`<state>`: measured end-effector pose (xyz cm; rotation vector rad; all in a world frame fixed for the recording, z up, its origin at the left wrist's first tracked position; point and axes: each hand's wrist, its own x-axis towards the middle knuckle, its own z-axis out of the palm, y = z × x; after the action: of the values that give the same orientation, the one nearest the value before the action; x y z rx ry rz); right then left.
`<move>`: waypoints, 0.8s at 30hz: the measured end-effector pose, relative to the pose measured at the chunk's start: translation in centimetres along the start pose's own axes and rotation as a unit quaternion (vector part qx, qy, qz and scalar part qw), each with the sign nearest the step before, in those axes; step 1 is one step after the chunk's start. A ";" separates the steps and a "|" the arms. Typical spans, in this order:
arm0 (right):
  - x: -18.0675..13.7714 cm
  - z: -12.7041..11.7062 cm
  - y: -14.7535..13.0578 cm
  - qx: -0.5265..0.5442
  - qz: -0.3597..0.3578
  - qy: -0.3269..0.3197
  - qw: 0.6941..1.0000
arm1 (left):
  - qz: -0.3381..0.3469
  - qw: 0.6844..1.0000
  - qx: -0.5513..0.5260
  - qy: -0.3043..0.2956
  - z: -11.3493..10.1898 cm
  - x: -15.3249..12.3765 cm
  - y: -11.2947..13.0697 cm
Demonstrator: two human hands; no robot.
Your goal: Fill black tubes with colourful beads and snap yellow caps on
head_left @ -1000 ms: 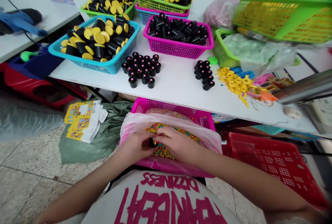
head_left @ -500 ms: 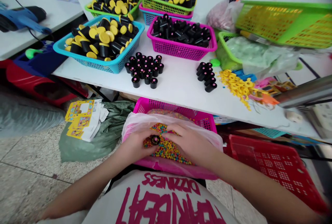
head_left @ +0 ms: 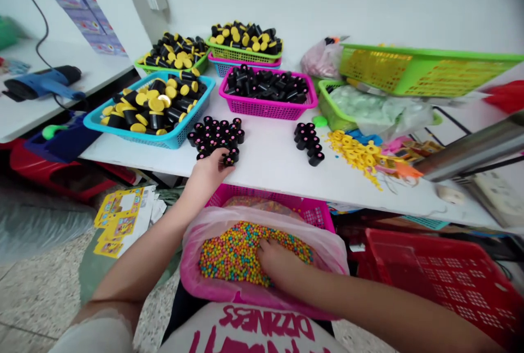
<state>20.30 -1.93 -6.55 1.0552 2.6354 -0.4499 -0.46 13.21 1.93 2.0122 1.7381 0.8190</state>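
Note:
My left hand (head_left: 213, 170) is at the near edge of a cluster of small black cups (head_left: 215, 133) with pink centres on the white table. Its thumb and fingers close round one black cup (head_left: 229, 160), set against the others. Below the table edge, my right hand (head_left: 279, 261) dips into a heap of small coloured balls (head_left: 229, 255). Those fingers are curled, with their tips partly buried among the balls. A clear plastic bag (head_left: 331, 246) inside a pink basket (head_left: 216, 196) holds the heap.
Behind stand a blue basket (head_left: 176, 137) of black cups with yellow lids and a pink basket (head_left: 270, 110) of black pieces. A second group of black cups (head_left: 308, 143) sits to the right, beside yellow rings (head_left: 356, 151). A red crate (head_left: 442, 271) is at lower right.
My left hand has carried a black cup up from the coloured balls to the cluster on the table. My right hand stays in the balls, lower and fingers curled. The view has tilted up.

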 end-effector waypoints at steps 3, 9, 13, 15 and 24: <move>0.0 -0.3 0.6 0.020 -0.028 0.001 0.999 | 0.002 0.999 0.036 -0.006 1.3 1.2 0.8; 0.0 0.7 1.8 0.081 -0.054 0.038 0.995 | 0.007 0.986 0.168 0.015 -0.8 0.2 3.4; 1.0 0.5 2.1 0.112 -0.089 0.014 0.990 | 0.099 0.991 0.087 -0.038 -0.4 1.7 7.3; 1.5 0.2 2.3 0.125 -0.094 -0.015 0.988 | 0.145 0.984 0.018 -0.101 2.6 3.9 9.4; 2.1 0.8 2.3 0.191 -0.061 0.006 0.980 | 0.156 0.984 -0.036 -0.082 14.8 10.9 11.8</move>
<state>20.56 0.68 -8.42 0.9992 2.6970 -1.0108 18.86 23.25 -0.13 2.2646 1.3050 0.7698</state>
